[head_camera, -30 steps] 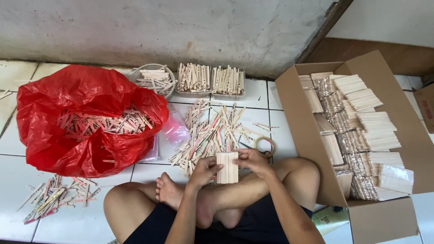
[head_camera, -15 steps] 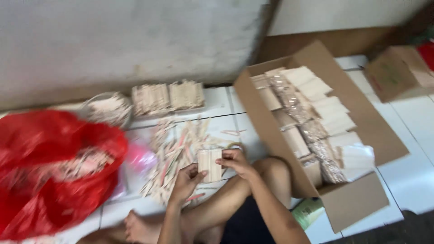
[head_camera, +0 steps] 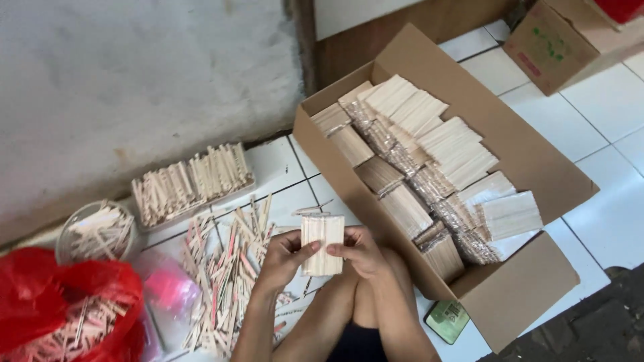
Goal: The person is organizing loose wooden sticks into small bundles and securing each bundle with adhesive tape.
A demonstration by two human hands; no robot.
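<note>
Both hands hold one upright bundle of pale wooden sticks (head_camera: pixel 322 243) above my knees. My left hand (head_camera: pixel 285 258) grips its left side with the thumb on the front. On the other side, my right hand (head_camera: pixel 361 251) presses thumb and fingers against the bundle. Loose wooden sticks (head_camera: pixel 228 268), some with pink marks, lie scattered on the white tiles just left of the hands. An open cardboard box (head_camera: pixel 537 167) to the right is filled with neat stacks and wrapped packs of sticks (head_camera: pixel 429 154).
A red plastic bag (head_camera: pixel 60 308) with sticks sits at the lower left, a round basket (head_camera: pixel 97 234) and a tray of sticks (head_camera: pixel 191 181) stand by the wall. A pink plastic bag (head_camera: pixel 168 288) lies on the floor. A second brown box (head_camera: pixel 557 37) is at the top right.
The view has swung right and tilted, so the box sits nearer the centre and the red bag slid to the left edge. Both hands keep holding the bundle.
</note>
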